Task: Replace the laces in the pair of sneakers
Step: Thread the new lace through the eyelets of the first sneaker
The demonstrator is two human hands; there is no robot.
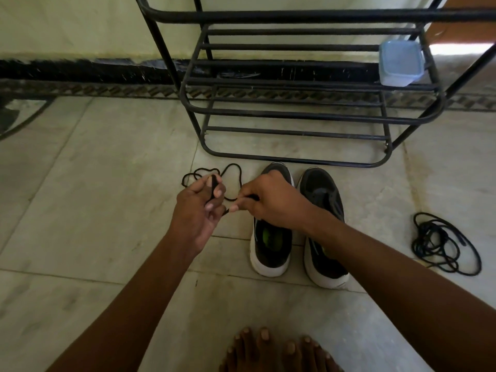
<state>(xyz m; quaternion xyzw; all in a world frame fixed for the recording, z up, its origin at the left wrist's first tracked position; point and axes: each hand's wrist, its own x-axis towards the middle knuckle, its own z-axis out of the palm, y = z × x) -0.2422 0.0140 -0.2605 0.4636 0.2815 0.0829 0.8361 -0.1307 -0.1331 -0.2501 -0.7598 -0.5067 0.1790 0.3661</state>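
Two dark grey sneakers with white soles stand side by side on the floor, the left sneaker [271, 248] and the right sneaker [323, 224], toes toward the rack. A thin black lace [233, 174] loops on the tiles left of them. My left hand [200, 213] pinches a stretch of this lace between thumb and fingers. My right hand [268, 201], above the left sneaker's front, pinches the lace's end close to the left hand. A second black lace [442, 244] lies bundled on the floor at the right.
A black metal shoe rack [295, 114] stands just beyond the sneakers, with a clear plastic box [400, 63] on a shelf at its right. My bare toes [271, 347] show at the bottom edge. Pale stone tiles cover the floor.
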